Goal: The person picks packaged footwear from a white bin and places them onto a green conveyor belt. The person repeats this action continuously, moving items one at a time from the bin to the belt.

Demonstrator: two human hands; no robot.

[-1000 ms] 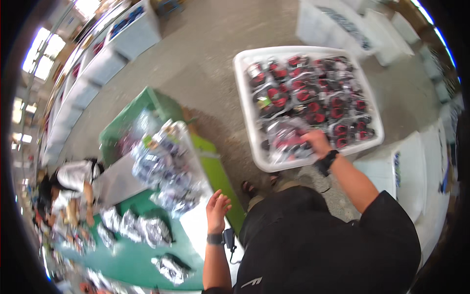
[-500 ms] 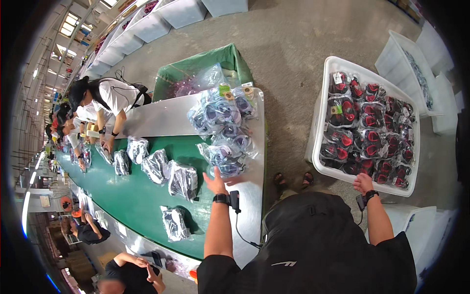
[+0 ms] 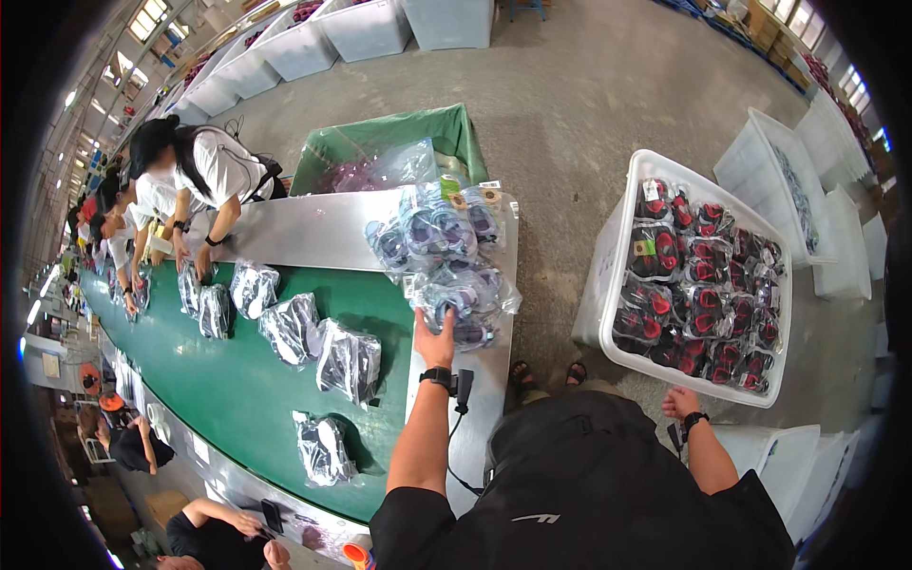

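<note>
Left hand (image 3: 435, 340) has come forward onto the bag pile (image 3: 446, 266) at the belt (image 3: 228, 389) end, fingers spread on the nearest bag, not gripping. Right hand (image 3: 680, 403) hangs loosely curled, empty, by the tub (image 3: 608, 285). Best pinch one bag, not the heap.

I stand on a gray concrete floor (image 3: 589, 104). Big white bins (image 3: 361, 28) line the far side. Bright windows (image 3: 152, 14) let daylight in.
</note>
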